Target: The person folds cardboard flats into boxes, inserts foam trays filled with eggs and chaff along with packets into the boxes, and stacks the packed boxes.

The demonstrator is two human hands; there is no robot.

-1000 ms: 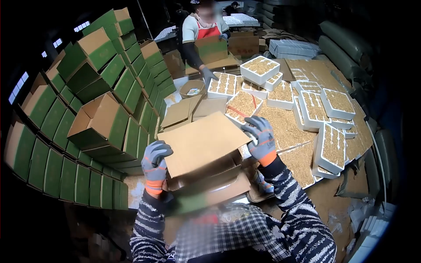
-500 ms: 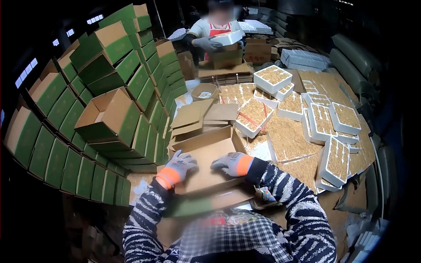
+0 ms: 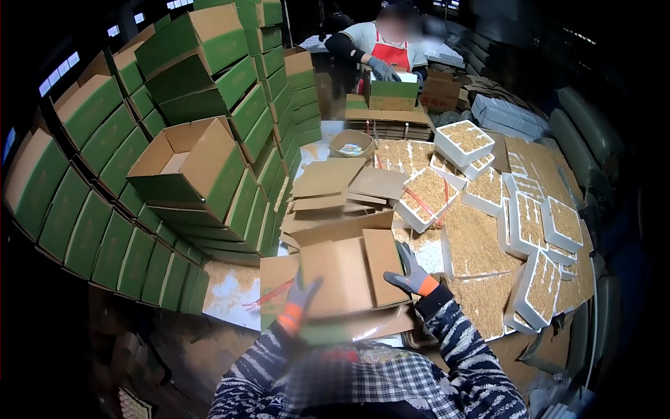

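Observation:
In front of me lies a brown cardboard carton point(image 3: 335, 272) with a green outer side. My left hand point(image 3: 300, 297), in a grey and orange glove, is at its left side with thumb and fingers apart, beside an outward-lying left flap point(image 3: 273, 269). My right hand point(image 3: 413, 272), gloved alike, has its fingers spread against the outside of the raised right flap point(image 3: 382, 267). Neither hand is closed round the cardboard. Flat cardboard pieces point(image 3: 321, 183) lie just beyond the carton.
Green and brown cartons point(image 3: 202, 167) are stacked high on the left. White foam boxes point(image 3: 548, 290) with tan, crumbly filling crowd the right. A round basket point(image 3: 351, 144) stands behind the cardboard. Across the table, a co-worker reaches into a green carton point(image 3: 393, 94).
My hands have moved from inside the carton to its two sides, and its side flaps now stand out. The co-worker's white foam box has gone down into the green carton. My view has shifted.

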